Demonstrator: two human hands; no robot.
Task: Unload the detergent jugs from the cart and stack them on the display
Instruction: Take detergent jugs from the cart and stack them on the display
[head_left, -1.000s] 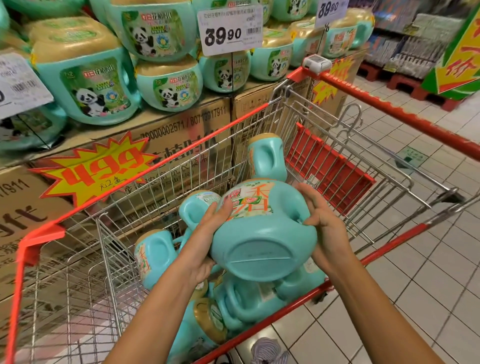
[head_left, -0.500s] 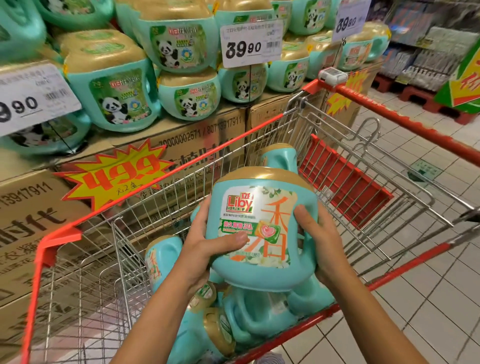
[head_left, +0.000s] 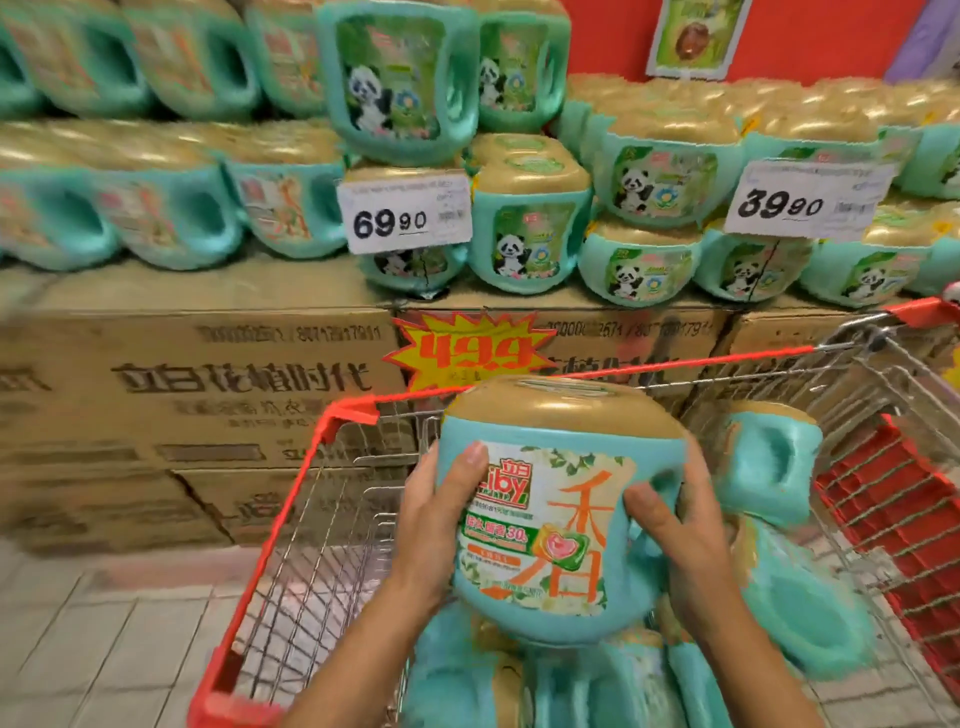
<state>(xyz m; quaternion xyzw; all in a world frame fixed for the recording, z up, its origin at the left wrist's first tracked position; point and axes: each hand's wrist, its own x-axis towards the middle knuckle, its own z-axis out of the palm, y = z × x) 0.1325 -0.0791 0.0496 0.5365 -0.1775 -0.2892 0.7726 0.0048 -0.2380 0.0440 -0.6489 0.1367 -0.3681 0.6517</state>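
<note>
Since the earlier frame the view has swung square onto the display, and the jug is raised higher over the cart. Left hand curls round its left flank, thumb on the label. The jug is upright, with a teal body, gold cap and floral label, clean and undented as far as blur allows. Right hand clamps the right flank. Other jugs lie beneath. Recommended: keep both grips, clear the red rim, seat it level on a flat row.
</note>
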